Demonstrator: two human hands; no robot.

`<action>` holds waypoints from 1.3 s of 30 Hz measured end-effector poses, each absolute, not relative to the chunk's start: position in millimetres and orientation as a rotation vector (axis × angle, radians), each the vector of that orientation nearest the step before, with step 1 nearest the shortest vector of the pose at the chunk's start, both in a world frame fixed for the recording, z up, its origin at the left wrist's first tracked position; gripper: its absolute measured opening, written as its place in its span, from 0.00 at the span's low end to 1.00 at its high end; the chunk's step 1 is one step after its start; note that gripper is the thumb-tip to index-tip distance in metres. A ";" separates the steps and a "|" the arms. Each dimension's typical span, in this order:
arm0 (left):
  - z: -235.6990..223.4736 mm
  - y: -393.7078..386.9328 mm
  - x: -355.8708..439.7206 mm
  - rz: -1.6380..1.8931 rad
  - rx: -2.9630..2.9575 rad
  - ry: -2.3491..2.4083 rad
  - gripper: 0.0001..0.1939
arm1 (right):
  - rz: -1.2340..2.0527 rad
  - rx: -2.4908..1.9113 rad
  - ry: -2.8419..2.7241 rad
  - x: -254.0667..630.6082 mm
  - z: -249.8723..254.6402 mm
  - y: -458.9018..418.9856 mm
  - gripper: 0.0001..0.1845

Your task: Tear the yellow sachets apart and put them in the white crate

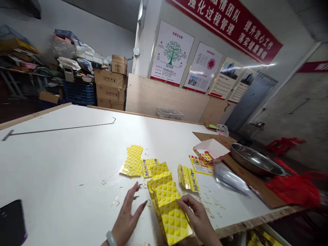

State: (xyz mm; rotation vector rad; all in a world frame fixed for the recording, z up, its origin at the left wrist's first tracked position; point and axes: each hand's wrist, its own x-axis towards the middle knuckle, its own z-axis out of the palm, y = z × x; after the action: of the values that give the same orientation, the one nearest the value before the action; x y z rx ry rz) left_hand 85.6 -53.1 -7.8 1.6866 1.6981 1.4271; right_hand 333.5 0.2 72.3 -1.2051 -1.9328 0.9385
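Note:
A stack of flat yellow patterned cartons [167,205] lies fanned out on the white table [64,160] near its front edge. My right hand [197,215] pinches the right side of this stack, fingers closed on it. My left hand [128,215], with a pale bracelet on the wrist, hovers just left of the stack with fingers spread and nothing in them. More yellow cartons [133,160] lie in small piles farther out, and another small bundle [188,177] sits to the right.
A steel bowl [253,160] rests on brown cardboard at the right, beside a red bag [294,188] and clear plastic wrap [230,179]. An open printed box [211,150] sits nearby. A long metal rod [61,129] lies across the far left. A black object [11,222] is at bottom left.

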 end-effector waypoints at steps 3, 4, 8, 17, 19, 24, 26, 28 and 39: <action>5.4 -60.7 87.0 1.531 1.774 1.976 0.31 | 1.217 -1.168 -1.841 295.4 46.9 -10.8 0.18; 7.0 -61.8 81.6 1.533 1.841 2.031 0.29 | 1.282 -1.157 -1.804 282.8 36.0 -12.0 0.18; -1.7 -65.2 49.8 1.050 2.107 1.883 0.31 | 1.364 -1.138 -1.761 245.0 -6.1 -9.2 0.20; -25.2 -65.7 46.0 0.724 2.116 1.775 0.12 | 0.490 -1.027 -2.312 233.0 -18.0 -24.9 0.19; -26.7 -64.6 48.3 0.722 2.130 1.770 0.12 | 0.480 -0.978 -2.406 229.1 -14.4 -27.4 0.20; -27.6 -66.0 50.0 0.714 2.175 1.793 0.12 | 0.529 -0.980 -2.457 225.5 -8.5 -22.3 0.15; -27.1 -66.7 50.6 0.705 2.196 1.803 0.12 | 0.547 -0.958 -2.461 227.1 -7.7 -19.3 0.14; -26.7 -66.8 51.3 0.697 2.217 1.812 0.11 | 0.559 -0.943 -2.462 228.0 -8.4 -17.1 0.14; -26.0 -68.1 54.3 0.689 2.342 1.870 0.10 | 0.754 -1.179 -2.193 215.2 -18.1 -15.0 0.07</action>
State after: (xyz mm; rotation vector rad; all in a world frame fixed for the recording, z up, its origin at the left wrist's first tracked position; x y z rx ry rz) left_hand 54.3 -68.1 -26.0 2.3416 1.8695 0.6895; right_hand 215.2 -15.0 -18.1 -1.1789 -2.1928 0.7540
